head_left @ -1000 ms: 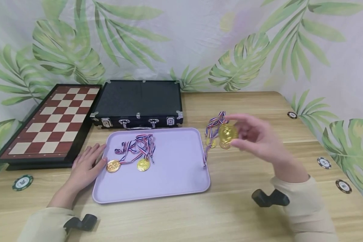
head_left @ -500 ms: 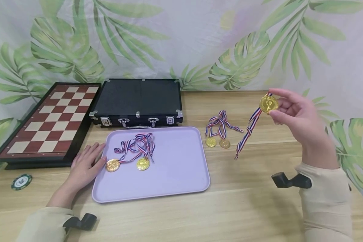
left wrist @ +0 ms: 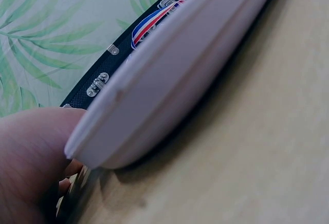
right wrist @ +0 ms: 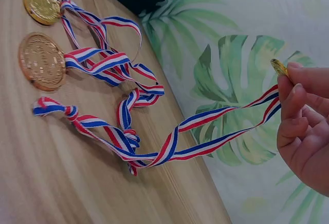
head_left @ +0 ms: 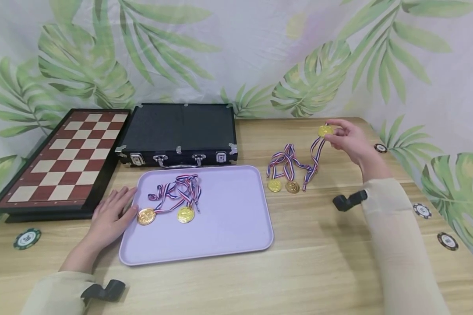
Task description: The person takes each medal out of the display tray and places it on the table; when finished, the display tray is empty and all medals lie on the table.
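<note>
Between thumb and fingers my right hand (head_left: 348,140) pinches a gold medal (head_left: 325,130) above the far right of the table. Its striped ribbon (right wrist: 205,118) hangs down, and the lower end lies on the wood. Just left of that ribbon rest another gold medal (head_left: 274,185) and a bronze-coloured medal (head_left: 293,187), their ribbons bunched behind them. My left hand (head_left: 112,216) lies with fingers extended at the left edge of a lilac tray (head_left: 228,232), thumb touching the rim. On the tray are a bronze-coloured medal (head_left: 146,216) and a gold medal (head_left: 186,215) with tangled ribbons.
Behind the tray stands a black case (head_left: 179,131) with metal latches. A chessboard box (head_left: 67,162) sits to its left, close to my left hand. Poker chips lie near the table edges, one (head_left: 27,239) at left and several at right. A leaf-print cloth (head_left: 256,57) hangs behind.
My right hand has carried the gold medal from beside the tray out to the right, then back left and down, so its ribbon now meets the table. The left hand stays put.
</note>
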Tool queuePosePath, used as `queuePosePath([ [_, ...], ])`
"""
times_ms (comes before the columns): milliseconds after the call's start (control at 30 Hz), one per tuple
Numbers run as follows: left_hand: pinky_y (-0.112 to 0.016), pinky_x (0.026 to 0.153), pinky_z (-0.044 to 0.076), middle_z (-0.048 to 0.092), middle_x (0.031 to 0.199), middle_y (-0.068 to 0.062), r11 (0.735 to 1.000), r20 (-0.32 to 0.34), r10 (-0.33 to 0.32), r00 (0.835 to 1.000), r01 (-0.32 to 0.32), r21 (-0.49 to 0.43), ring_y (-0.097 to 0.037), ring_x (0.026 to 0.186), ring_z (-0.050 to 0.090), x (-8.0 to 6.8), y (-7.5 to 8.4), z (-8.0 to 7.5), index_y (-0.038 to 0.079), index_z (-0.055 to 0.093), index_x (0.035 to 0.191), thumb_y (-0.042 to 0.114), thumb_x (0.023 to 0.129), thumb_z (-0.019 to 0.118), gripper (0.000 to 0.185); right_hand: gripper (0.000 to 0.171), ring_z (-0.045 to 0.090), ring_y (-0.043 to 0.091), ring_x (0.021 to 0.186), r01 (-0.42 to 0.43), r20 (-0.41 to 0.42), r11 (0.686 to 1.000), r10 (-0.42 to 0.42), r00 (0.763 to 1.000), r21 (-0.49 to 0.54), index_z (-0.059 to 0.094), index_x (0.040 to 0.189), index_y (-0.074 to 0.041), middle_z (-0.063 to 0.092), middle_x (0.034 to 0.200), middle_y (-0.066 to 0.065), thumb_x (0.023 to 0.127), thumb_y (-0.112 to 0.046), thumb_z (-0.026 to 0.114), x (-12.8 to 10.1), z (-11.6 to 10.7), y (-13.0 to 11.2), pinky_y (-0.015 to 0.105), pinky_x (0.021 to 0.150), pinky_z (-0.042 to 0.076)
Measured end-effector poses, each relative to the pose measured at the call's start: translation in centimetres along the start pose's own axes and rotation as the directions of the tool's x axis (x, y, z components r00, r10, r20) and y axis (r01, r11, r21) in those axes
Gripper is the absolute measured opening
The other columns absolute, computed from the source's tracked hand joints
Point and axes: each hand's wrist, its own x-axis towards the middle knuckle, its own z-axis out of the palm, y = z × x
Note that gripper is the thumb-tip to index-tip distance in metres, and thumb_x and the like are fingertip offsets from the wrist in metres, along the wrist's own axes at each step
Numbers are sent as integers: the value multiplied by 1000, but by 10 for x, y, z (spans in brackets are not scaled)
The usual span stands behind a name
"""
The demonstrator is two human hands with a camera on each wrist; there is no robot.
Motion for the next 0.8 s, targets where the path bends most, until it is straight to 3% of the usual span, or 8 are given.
queuePosePath([
  [133, -56, 95, -3, 24, 133, -27, 1000, -2, -1, 1000, 1, -3, -40, 125, 7, -1, 0, 1, 6, 30, 134, 30, 90, 41, 51, 50, 46, 6, 56, -24, -27, 998, 23, 999, -52, 39, 127, -2, 48, 66, -5, 81, -6, 59, 14, 4, -3, 18, 53, 40],
  [367, -55, 95, -4, 24, 133, -27, 1000, -11, 2, 1000, -2, -8, -40, 125, 7, 0, 0, 1, 7, 30, 134, 30, 90, 41, 51, 49, 46, 6, 53, 3, -59, 999, 0, 998, 46, 41, 125, -3, 47, 63, -4, 80, -1, 59, 19, 6, 1, 16, 50, 39],
  [500, -55, 95, -4, 24, 133, -27, 1000, -12, 4, 1000, -4, -13, -41, 125, 8, 0, 0, 1, 7, 31, 134, 30, 90, 41, 51, 50, 47, 7, 55, -9, -8, 999, 10, 1000, 37, 40, 126, -3, 48, 65, -4, 79, 2, 58, 12, 9, 15, 17, 52, 41],
  [800, -55, 95, -4, 24, 133, -27, 1000, -1, 1, 1000, -1, -14, -41, 124, 8, 0, 0, 0, 7, 30, 134, 30, 90, 40, 51, 53, 46, 8, 61, -72, 129, 993, 84, 988, -99, 36, 129, -3, 49, 74, 2, 80, -3, 58, -18, 9, 66, 22, 55, 42],
])
